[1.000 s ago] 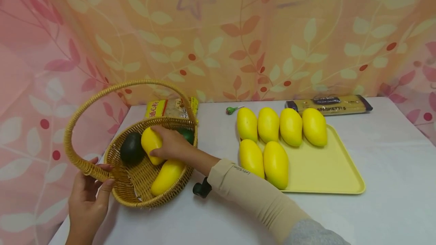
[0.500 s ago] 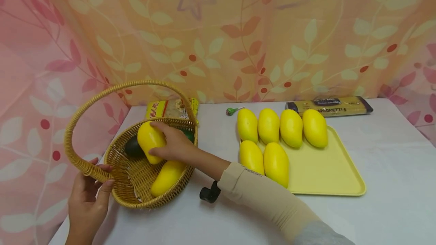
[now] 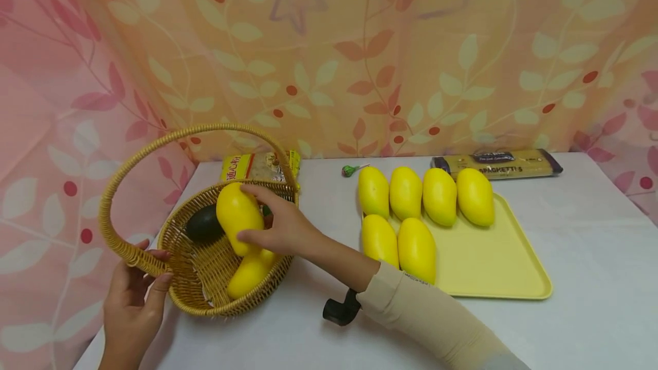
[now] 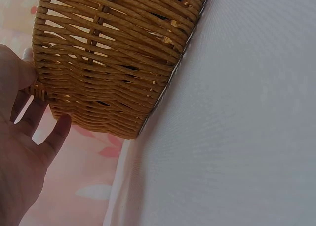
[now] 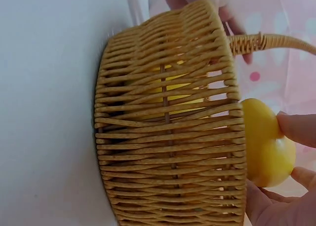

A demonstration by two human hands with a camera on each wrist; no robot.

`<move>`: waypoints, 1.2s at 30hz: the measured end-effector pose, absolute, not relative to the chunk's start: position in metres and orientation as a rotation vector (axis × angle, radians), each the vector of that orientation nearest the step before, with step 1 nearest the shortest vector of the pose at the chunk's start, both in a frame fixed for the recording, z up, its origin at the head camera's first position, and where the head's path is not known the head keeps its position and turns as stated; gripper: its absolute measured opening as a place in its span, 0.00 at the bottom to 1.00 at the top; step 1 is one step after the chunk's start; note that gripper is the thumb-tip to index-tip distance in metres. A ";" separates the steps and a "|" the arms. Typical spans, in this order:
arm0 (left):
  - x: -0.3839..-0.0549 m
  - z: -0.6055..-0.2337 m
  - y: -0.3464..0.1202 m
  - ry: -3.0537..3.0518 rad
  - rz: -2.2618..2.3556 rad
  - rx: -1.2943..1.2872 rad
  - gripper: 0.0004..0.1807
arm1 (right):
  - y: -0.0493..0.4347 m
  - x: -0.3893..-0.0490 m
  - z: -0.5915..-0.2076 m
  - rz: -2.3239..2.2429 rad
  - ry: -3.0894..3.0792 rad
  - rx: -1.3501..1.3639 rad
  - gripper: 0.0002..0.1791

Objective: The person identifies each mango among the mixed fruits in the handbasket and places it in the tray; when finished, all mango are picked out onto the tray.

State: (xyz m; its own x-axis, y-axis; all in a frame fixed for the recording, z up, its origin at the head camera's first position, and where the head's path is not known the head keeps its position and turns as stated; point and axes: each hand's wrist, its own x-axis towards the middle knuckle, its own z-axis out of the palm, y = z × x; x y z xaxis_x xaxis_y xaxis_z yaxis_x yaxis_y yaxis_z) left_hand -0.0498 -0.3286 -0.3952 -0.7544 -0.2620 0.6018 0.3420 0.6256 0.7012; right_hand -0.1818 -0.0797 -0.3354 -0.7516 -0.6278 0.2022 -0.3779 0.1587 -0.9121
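Observation:
My right hand [image 3: 281, 222] grips a yellow mango [image 3: 237, 214] over the wicker basket [image 3: 177, 287]. In the right wrist view, that mango [image 5: 269, 144] stands above the rim between thumb and fingers. My left hand [image 3: 135, 301] holds the basket at the left foot of its arched handle [image 3: 110, 198]. The left wrist view shows the left hand [image 4: 24, 142] with thumb and fingers at the rim of the woven wall [image 4: 108, 63]. Inside the basket lie another mango [image 3: 249, 278] and a dark green, avocado-like fruit [image 3: 204, 226]. A second green thing is mostly hidden behind the right hand.
A pale yellow tray [image 3: 488, 261] on the right bears several mangoes [image 3: 406, 190] in two rows. Behind it lies a spaghetti pack [image 3: 498, 164]. A green-wrapped lollipop [image 3: 349, 170] lies left of the tray, and a yellow food packet [image 3: 239, 167] is behind the basket.
My right hand has lifted the mango from among the fruit in the basket and moved it slightly right. The dark fruit has shifted and tipped. The left hand has stayed at the handle.

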 end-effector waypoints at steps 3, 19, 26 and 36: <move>-0.050 -0.396 -0.329 -2.152 -1.131 -0.058 0.44 | -0.072 -0.179 -0.335 -1.665 2.164 -0.984 0.44; -0.050 -0.395 -0.329 -2.154 -1.108 -0.069 0.44 | -0.018 -0.177 -0.329 -1.747 2.185 -1.001 0.42; -0.049 -0.396 -0.327 -2.135 -1.116 -0.073 0.43 | 0.012 -0.172 -0.326 -1.795 2.181 -0.896 0.42; -0.050 -0.396 -0.330 -2.159 -1.111 -0.056 0.44 | 0.066 -0.165 -0.323 -1.762 2.292 -0.745 0.43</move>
